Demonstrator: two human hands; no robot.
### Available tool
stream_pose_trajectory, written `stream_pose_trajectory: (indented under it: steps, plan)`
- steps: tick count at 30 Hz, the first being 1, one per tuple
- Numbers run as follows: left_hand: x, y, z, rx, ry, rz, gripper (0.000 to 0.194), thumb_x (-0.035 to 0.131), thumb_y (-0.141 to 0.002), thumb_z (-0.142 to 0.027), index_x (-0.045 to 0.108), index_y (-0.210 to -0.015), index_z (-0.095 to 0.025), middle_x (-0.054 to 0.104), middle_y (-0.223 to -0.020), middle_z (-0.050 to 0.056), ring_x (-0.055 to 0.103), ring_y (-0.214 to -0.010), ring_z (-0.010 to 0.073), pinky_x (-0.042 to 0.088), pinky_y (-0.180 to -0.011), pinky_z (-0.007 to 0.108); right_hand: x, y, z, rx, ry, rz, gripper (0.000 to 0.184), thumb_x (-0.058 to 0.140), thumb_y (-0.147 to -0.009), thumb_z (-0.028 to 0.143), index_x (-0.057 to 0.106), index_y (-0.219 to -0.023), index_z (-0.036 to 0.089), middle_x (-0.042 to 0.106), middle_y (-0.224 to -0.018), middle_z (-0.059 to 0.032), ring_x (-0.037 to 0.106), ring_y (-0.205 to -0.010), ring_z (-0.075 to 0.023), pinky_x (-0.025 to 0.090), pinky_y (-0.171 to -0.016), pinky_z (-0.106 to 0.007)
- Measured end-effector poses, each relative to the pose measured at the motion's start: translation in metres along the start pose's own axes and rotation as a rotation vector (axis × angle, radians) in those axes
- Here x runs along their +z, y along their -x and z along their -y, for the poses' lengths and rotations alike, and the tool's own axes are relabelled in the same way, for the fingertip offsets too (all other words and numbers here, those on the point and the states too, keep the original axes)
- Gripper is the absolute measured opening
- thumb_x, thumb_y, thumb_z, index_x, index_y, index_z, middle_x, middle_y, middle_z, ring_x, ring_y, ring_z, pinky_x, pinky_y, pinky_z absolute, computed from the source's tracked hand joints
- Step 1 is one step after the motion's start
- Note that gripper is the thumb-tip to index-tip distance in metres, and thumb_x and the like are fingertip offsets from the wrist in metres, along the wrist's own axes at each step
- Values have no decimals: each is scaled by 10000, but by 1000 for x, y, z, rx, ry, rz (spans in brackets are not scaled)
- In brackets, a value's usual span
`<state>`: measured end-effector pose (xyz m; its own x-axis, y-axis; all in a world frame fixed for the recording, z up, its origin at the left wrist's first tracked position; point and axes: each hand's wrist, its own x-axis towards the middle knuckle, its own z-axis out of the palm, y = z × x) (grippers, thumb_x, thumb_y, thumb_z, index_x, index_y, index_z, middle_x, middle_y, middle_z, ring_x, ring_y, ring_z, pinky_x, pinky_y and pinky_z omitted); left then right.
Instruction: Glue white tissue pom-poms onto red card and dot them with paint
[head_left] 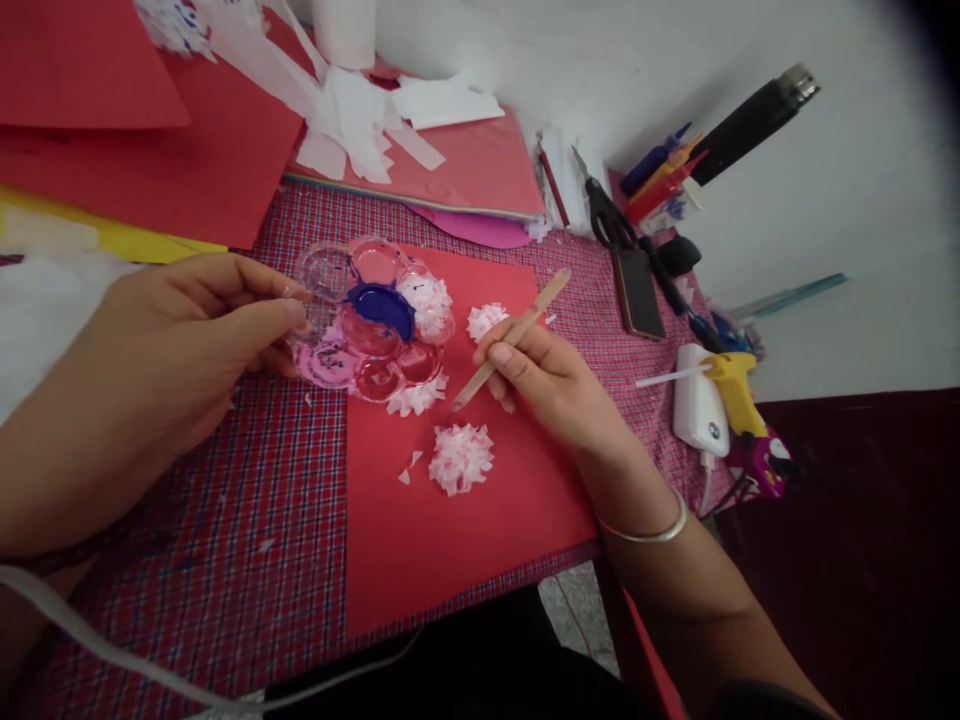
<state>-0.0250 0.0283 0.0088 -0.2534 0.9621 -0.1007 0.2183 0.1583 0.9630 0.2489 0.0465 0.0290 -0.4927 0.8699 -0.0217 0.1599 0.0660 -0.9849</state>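
Observation:
My left hand (217, 335) grips the rim of a clear, flower-shaped paint palette (371, 340) between thumb and fingers. Its wells hold blue, pink and red paint. In my right hand (529, 365) is a flat wooden stick (551, 292), pinched and slanting down to the left, its lower tip near the palette. Below them lies a red paper sheet (420, 560). A fluffy pink-and-white paper flower (461, 458) sits on it just under the stick's tip. A smaller paper flower (486, 320) lies behind my right hand. More ruffled paper shows around and through the palette, partly hidden.
White paper strips (352, 120) and red sheets (225, 130) lie at the back left. To the right are scissors (609, 215), a phone (637, 290), a white power bank (699, 400) and a yellow glue gun (733, 390). A white cable (112, 655) crosses the front left.

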Motion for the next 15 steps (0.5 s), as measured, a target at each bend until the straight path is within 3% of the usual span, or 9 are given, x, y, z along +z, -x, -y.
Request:
stream_pose_trajectory:
  steps: [5, 8, 12, 15]
  plan:
    - [-2, -7, 6, -48, 218, 1, 179, 769, -734, -237, 700, -874, -150, 685, -840, 15, 596, -660, 101, 437, -526, 168, -4, 2, 0, -12, -3, -49, 293, 579, -965, 436, 599, -884, 155, 539, -646, 45, 488, -512, -58, 395, -485, -190]
    - [-5, -12, 7, -49, 396, 8, 152, 785, -705, -181, 714, -832, -137, 673, -828, 32, 613, -672, 97, 484, -527, 144, -1, 3, 1, 55, -11, 65, 316, 594, -946, 463, 601, -877, 155, 567, -659, 34, 503, -532, -66, 414, -493, -190]
    - [-9, -14, 5, -58, 462, 10, 169, 813, -701, -176, 730, -840, -127, 672, -868, 38, 619, -700, 88, 503, -514, 109, 0, 4, 1, 108, -65, 231, 301, 589, -951, 441, 606, -889, 147, 617, -710, 8, 528, -560, -69, 433, -510, -194]
    - [-13, -16, 9, -79, 458, 3, 183, 808, -711, -161, 738, -877, -128, 678, -902, 35, 622, -712, 90, 520, -523, 110, -7, 4, 2, 43, -60, 157, 268, 584, -963, 404, 611, -893, 146, 591, -691, 22, 519, -558, -64, 415, -509, -192]
